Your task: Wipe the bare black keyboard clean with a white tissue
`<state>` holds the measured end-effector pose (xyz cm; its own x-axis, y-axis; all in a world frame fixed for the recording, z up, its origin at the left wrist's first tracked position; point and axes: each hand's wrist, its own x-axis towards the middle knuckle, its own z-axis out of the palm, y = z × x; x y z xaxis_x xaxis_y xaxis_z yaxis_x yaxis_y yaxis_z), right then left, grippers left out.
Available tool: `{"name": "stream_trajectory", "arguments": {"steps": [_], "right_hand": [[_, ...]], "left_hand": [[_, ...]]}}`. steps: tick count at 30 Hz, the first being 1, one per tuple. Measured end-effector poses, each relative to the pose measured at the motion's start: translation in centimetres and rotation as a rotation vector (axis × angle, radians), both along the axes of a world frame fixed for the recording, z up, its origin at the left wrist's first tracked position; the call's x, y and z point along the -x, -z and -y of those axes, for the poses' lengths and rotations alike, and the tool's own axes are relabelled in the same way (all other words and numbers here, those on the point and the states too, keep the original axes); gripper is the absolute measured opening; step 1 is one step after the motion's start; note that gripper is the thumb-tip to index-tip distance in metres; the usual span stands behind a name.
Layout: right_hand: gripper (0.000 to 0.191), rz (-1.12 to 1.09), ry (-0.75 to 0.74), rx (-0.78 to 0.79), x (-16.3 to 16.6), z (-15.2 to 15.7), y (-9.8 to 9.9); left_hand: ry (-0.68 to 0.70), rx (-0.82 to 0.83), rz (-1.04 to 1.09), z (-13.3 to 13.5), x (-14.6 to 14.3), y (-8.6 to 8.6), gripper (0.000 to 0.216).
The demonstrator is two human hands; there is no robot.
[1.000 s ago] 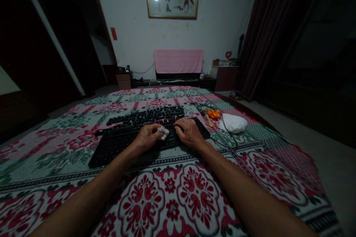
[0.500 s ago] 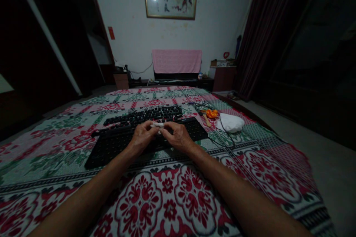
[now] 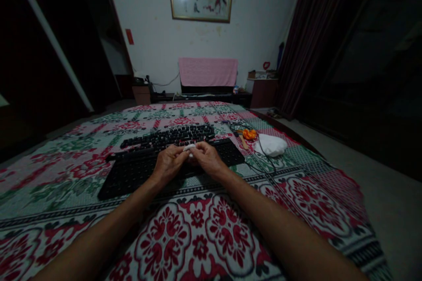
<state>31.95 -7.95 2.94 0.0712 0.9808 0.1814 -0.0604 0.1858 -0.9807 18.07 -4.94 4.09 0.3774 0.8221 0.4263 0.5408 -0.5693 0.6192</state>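
My left hand (image 3: 168, 161) and my right hand (image 3: 208, 158) meet above a black keyboard base (image 3: 115, 178). Between their fingertips they pinch a small crumpled white tissue (image 3: 189, 146), which may also be a thin cloth. The keyboard base lies at a slant and its keycaps appear to be off; its middle is hidden behind my hands. Just beyond it, many loose black keycaps (image 3: 184, 132) are laid out in rows.
To the right lie an orange bundle (image 3: 249, 134), a small wooden-handled brush-like tool (image 3: 244, 142), a white cloth or tissue pile (image 3: 272, 145) and a black cable (image 3: 263, 169). A patterned cloth (image 3: 198, 219) covers the table. A pink towel (image 3: 207, 72) hangs at the far wall.
My fingers have shifted on the white tissue, and the right fingertips have come closer to the left. The whole view has moved slightly; the keyboard base and keycaps stay put.
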Motion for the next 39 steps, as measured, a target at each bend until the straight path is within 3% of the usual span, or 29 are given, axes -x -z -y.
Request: {"name": "stream_trajectory", "arguments": {"steps": [4,7,10,17,21,29,33,39], "right_hand": [[0.025,0.152,0.054,-0.131,-1.8,-0.2,-0.7],[0.024,0.473,0.256,-0.234,-3.8,-0.4,-1.0],[0.019,0.765,0.291,-0.304,-5.0,-0.2,-1.1],[0.020,1.184,0.020,-0.446,-4.1,0.8,-0.9],[0.024,1.295,-0.051,-0.394,-3.7,1.1,-1.1],[0.022,1.330,0.007,-0.323,-4.4,1.3,-2.0],[0.021,1.275,0.020,-0.400,-4.1,1.5,-1.8],[0.023,1.302,-0.113,-0.481,-2.5,1.7,-1.0]], "left_hand": [[0.029,-0.092,-0.149,-0.5,0.8,-0.7,0.034],[-0.037,-0.148,-0.249,-1.1,1.5,-0.6,0.034],[-0.053,-0.189,-0.408,-1.3,1.9,0.0,0.031],[-0.054,-0.214,-0.586,-1.6,1.8,1.1,0.031],[-0.035,-0.210,-0.614,-2.0,2.0,0.9,0.030],[0.006,-0.215,-0.620,-2.3,2.5,0.8,0.032],[0.038,-0.220,-0.594,-2.6,2.8,0.9,0.031],[0.053,-0.221,-0.594,-2.8,2.9,0.9,0.031]]}}
